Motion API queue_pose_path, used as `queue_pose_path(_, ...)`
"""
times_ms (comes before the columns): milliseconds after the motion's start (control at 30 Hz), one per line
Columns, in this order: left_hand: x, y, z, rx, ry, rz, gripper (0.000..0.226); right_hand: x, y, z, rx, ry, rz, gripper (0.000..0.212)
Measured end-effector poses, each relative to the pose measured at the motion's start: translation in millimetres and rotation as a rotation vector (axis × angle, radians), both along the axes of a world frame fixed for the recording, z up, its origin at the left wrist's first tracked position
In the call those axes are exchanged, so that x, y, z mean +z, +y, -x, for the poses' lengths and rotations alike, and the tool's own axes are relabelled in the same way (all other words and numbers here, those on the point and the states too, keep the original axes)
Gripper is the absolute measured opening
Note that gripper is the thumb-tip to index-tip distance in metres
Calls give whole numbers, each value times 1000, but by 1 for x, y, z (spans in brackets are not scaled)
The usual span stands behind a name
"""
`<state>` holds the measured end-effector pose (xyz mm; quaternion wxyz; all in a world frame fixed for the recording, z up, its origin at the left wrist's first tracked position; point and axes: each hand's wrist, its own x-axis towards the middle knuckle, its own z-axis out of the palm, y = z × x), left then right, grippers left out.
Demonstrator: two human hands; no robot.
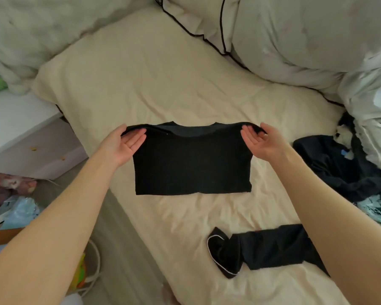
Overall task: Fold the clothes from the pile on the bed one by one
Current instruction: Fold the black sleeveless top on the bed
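Flat on the bed [163,84]: black top [191,164], long axis left-right, neckline pointing away; left hand [123,143] and right hand [260,142] gripping its shoulders.

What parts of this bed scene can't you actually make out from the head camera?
- Pile of clothes: dark heap, cut off at the right edge; separate garments cannot be told apart.
- Black top: its far corners are covered by the left hand and right hand.
- Dark garment: the right forearm covers its end.
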<state>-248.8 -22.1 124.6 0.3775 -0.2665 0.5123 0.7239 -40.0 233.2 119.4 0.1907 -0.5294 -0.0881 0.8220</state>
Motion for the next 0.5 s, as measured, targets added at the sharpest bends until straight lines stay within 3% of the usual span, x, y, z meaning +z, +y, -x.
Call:
queue_pose_path(100, -18, 13, 10, -194, 91, 30, 46, -23, 9, 11, 81, 41, -57, 42)
queue_pose_path(167, -35, 8, 3, -326, 128, 204, 46, -38, 1, 5, 206, -36, -89, 46)
queue_pose_path(267, -68, -15, -20, -401, 133, 578, 30, -62, -26, -20, 352, -366, -157, 40)
queue_pose_path(333, -85, -31, -37, -401, 103, 711, 25, -76, -44, -41, 361, -611, -181, 38)
queue_pose_path(433, -100, -50, -59, -422, -83, 716, 41, -93, -64, -70, 384, -820, -120, 45)
queue_pose_path(500, -107, -56, -68, -392, -253, 563, 42, -97, -72, -79, 422, -731, 20, 50)
